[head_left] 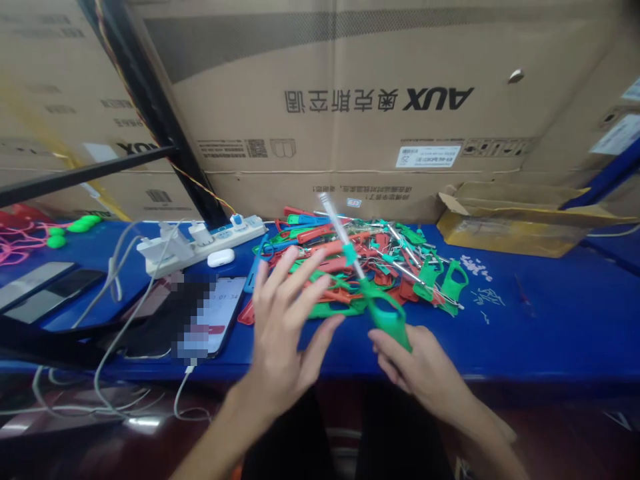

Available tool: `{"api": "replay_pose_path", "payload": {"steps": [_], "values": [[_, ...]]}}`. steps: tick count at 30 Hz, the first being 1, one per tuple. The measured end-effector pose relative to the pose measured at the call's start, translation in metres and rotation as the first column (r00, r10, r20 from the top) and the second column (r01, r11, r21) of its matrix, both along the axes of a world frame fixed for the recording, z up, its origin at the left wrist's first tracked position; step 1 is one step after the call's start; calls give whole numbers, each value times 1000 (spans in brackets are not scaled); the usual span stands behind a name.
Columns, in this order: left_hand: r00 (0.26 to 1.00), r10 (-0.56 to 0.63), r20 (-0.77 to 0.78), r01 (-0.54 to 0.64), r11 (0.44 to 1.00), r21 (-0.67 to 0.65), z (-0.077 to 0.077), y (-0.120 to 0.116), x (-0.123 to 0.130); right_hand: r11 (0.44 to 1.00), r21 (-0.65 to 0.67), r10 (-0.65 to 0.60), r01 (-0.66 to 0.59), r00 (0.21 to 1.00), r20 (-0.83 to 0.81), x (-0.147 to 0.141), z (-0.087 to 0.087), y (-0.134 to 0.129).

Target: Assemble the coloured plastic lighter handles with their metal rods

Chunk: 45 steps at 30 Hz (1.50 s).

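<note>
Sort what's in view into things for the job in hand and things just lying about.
Job in hand, judging by the hands:
green-handled piece, in the right hand
pile of similar coloured pieces, beyond the open left hand
probably the small pink bits beside the pile

Apparently just lying about:
lit phone
power strip
white case
cardboard box

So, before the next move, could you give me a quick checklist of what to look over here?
1. Right hand has a firm hold: ok to look at, its grip is closed around the green handle; firmness itself can't be seen.
2. Left hand free: ok, open and holding nothing.
3. Silver tube clear of the pile: cannot tell, one view hides the gap.
4. Small white pieces contained: not ok, scattered loose on the blue table.
5. Phone out of the way: ok, left of the pile.
</note>
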<state>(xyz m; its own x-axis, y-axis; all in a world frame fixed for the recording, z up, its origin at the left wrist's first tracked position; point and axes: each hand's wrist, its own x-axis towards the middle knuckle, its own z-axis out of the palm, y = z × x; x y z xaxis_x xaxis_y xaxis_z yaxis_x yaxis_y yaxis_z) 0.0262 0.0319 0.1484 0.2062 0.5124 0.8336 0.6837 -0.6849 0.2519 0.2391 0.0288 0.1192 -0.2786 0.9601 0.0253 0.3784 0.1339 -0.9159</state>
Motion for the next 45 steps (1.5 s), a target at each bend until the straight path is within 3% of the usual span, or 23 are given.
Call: {"api": "replay_pose_path", "payload": {"steps": [2,3,5,6,7,8,9,11,13,16,18,20,21,23,26,30,32,35,37,40,45], "values": [[903,-19,428,140,957,-254,-10,-8,18,966,-259,-56,-14,964,-259,-3,0,-6],[801,-12,599,308,866,-394,-14,-10,28,942,-334,-88,-40,929,-359,-6,-3,-9],[604,-21,796,666,561,-491,-18,-12,47,913,-387,-89,-127,865,-495,-14,-15,-17],[513,-9,858,787,405,-466,-19,-12,55,902,-391,-66,-180,840,-539,-18,-22,-21],[426,7,905,864,293,-409,-19,-13,61,891,-392,-44,-228,818,-574,-23,-30,-25],[360,28,933,905,234,-356,-19,-14,66,882,-394,-32,-260,800,-599,-28,-38,-29],[320,52,946,918,229,-323,-19,-17,70,883,-396,-51,-252,787,-615,-33,-46,-33],[336,118,934,878,321,-356,-19,-25,76,907,-389,-133,-159,769,-625,-40,-60,-42],[448,191,873,769,417,-486,-20,-38,79,927,-373,-201,-50,772,-604,-39,-70,-49],[617,202,760,613,483,-626,-24,-54,79,953,-304,-123,-18,891,-437,-19,-71,-54],[687,169,706,538,535,-652,-28,-59,77,980,-194,-9,-44,963,-268,2,-60,-51],[741,141,656,476,579,-662,-31,-61,74,992,-79,76,-96,970,-231,21,-39,-43],[768,130,627,448,591,-671,-32,-61,72,998,-10,53,-58,957,-284,28,-27,-37],[823,91,561,410,588,-697,-33,-60,70,976,144,-97,164,918,-384,31,-2,-27],[892,-28,452,392,548,-739,-33,-62,68,890,299,-231,344,906,-355,20,26,-17],[878,-94,469,455,463,-760,-26,-69,62,898,221,-271,381,873,-406,1,29,-17],[789,-86,609,601,319,-733,-22,-71,57,954,143,-172,264,871,-460,-5,20,-22],[549,3,836,836,29,-548,-16,-71,52,999,48,17,9,858,-513,-11,8,-29],[446,71,892,894,-84,-440,-13,-71,49,997,32,79,-74,827,-556,-15,6,-31],[418,146,897,907,-116,-404,-11,-74,44,991,-17,101,-136,805,-585,-21,11,-32],[346,343,873,936,-61,-347,-15,-81,41,965,-222,-16,-141,812,-584,-36,9,-33]]}}
